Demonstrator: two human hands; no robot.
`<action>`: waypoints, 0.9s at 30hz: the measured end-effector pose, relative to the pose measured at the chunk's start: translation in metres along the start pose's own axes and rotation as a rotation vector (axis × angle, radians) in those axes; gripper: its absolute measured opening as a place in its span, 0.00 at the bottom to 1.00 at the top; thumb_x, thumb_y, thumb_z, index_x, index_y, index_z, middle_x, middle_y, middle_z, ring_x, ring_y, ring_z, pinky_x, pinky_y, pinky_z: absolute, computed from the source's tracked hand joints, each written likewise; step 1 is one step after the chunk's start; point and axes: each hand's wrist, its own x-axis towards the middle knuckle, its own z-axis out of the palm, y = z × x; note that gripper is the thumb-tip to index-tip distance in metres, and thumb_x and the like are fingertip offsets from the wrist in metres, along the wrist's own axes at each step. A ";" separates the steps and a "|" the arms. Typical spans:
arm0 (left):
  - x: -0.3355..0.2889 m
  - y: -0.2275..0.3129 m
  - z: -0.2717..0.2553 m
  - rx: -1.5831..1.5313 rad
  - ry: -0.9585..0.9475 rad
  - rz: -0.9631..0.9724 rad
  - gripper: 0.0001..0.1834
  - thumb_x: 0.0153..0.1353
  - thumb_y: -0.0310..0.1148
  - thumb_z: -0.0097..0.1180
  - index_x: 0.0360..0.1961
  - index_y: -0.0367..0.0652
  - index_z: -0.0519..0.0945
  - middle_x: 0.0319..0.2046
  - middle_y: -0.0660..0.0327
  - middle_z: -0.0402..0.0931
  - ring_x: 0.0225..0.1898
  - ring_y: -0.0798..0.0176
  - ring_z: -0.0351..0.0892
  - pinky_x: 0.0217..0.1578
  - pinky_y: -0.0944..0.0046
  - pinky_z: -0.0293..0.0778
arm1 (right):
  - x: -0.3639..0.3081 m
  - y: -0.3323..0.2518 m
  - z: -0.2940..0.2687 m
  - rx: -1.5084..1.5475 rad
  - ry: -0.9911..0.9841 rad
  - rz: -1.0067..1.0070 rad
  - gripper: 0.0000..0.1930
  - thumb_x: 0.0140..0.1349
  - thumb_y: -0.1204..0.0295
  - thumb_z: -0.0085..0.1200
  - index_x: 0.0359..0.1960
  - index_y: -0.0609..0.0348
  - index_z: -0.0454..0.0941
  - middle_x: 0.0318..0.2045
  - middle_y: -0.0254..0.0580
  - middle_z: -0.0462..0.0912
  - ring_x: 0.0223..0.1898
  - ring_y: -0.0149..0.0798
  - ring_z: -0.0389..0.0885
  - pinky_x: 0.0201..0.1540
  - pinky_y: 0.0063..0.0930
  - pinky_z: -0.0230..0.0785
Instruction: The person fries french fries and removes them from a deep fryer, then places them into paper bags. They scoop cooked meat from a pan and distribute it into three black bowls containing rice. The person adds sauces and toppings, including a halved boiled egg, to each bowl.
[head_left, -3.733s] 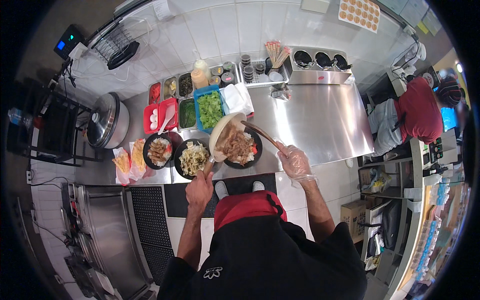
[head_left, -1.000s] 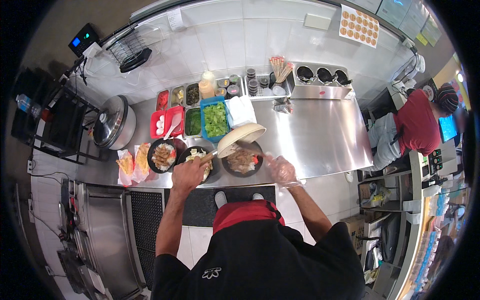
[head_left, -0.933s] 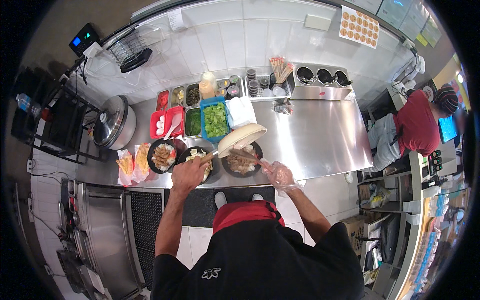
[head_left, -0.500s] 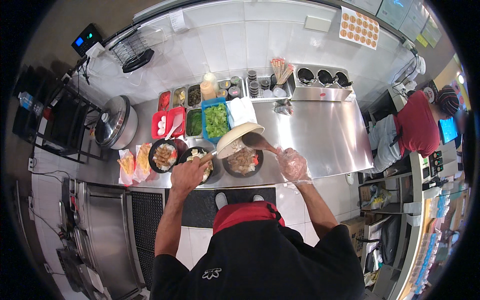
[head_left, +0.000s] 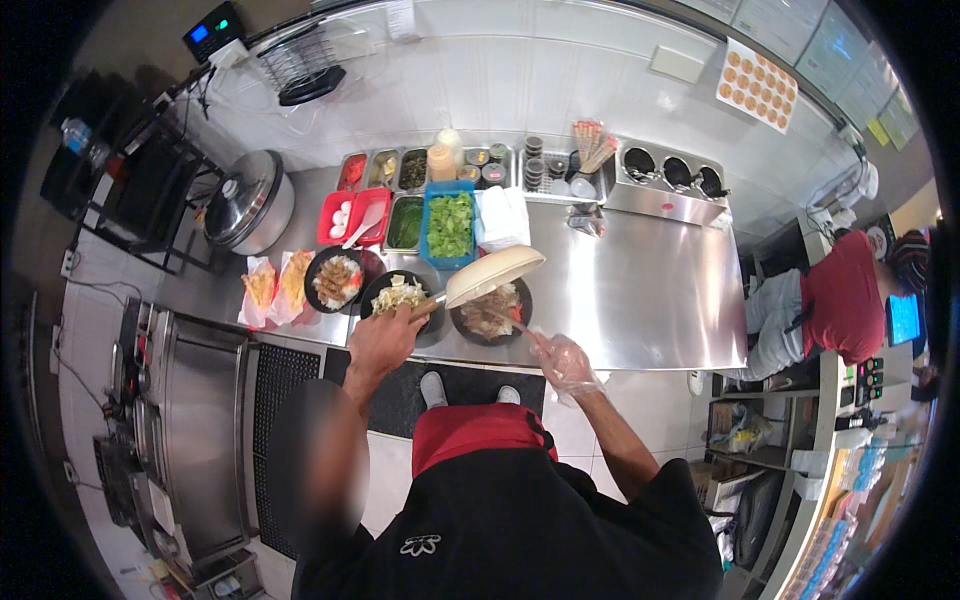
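Note:
My bare left hand [head_left: 383, 340] grips the wooden handle of a cream-coloured pan [head_left: 496, 274]. The pan is tipped steeply, its outer side up, over a dark bowl [head_left: 530, 308] of cooked meat with some white and orange-red bits. In a clear plastic glove, my right hand [head_left: 567, 362] is closed round the handle of a brown spoon [head_left: 515, 322]; its head reaches under the pan at the meat and is mostly hidden. Left of that bowl, below the pan handle, stands a dark bowl of pale shredded food [head_left: 398, 293]. Another bowl holds rice and browned meat [head_left: 336, 281].
Fried pieces in paper [head_left: 260, 290] lie at the counter's left, near a large lidded cooker [head_left: 250, 205]. Behind the bowls are a blue tub of lettuce [head_left: 451, 228], a red tray with eggs [head_left: 341, 216] and squeeze bottles [head_left: 441, 162]. A person in red [head_left: 838, 298] is at the far right.
The pan has tipped further over, showing more of its outside. The spoon has come down from the pan's mouth to the meat in the bowl, and my right hand has moved slightly left and down.

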 end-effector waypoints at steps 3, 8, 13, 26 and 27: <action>-0.005 0.001 0.001 -0.040 0.059 -0.033 0.21 0.71 0.52 0.56 0.37 0.43 0.77 0.23 0.48 0.83 0.26 0.39 0.86 0.27 0.41 0.81 | -0.013 -0.020 -0.007 0.223 -0.107 0.209 0.15 0.72 0.59 0.53 0.45 0.55 0.86 0.24 0.54 0.81 0.28 0.58 0.82 0.34 0.49 0.76; -0.021 0.005 0.012 -0.197 0.087 -0.073 0.22 0.72 0.52 0.54 0.38 0.42 0.76 0.24 0.47 0.83 0.25 0.38 0.85 0.27 0.41 0.81 | -0.002 -0.057 -0.012 0.889 -0.231 0.847 0.18 0.73 0.62 0.55 0.26 0.58 0.79 0.16 0.35 0.73 0.13 0.32 0.69 0.17 0.34 0.62; -0.049 -0.006 0.032 -0.309 0.017 -0.181 0.23 0.73 0.53 0.54 0.38 0.40 0.76 0.22 0.45 0.82 0.28 0.37 0.86 0.30 0.39 0.80 | 0.026 -0.088 -0.036 1.202 -0.185 0.973 0.09 0.71 0.66 0.57 0.42 0.59 0.78 0.19 0.29 0.70 0.10 0.24 0.58 0.10 0.23 0.47; -0.251 -0.227 0.031 -1.639 -0.056 -0.762 0.22 0.74 0.50 0.58 0.33 0.42 0.75 0.16 0.68 0.68 0.13 0.74 0.65 0.11 0.67 0.62 | 0.009 -0.199 0.099 1.090 0.370 1.083 0.11 0.66 0.56 0.59 0.30 0.43 0.75 0.13 0.19 0.59 0.10 0.24 0.56 0.09 0.23 0.50; -0.270 -0.248 0.024 -1.652 -0.016 -0.823 0.23 0.74 0.52 0.57 0.34 0.41 0.74 0.17 0.68 0.68 0.12 0.73 0.65 0.11 0.67 0.63 | 0.015 -0.222 0.117 1.251 0.431 0.908 0.09 0.66 0.58 0.58 0.31 0.45 0.76 0.15 0.23 0.65 0.09 0.24 0.56 0.08 0.22 0.50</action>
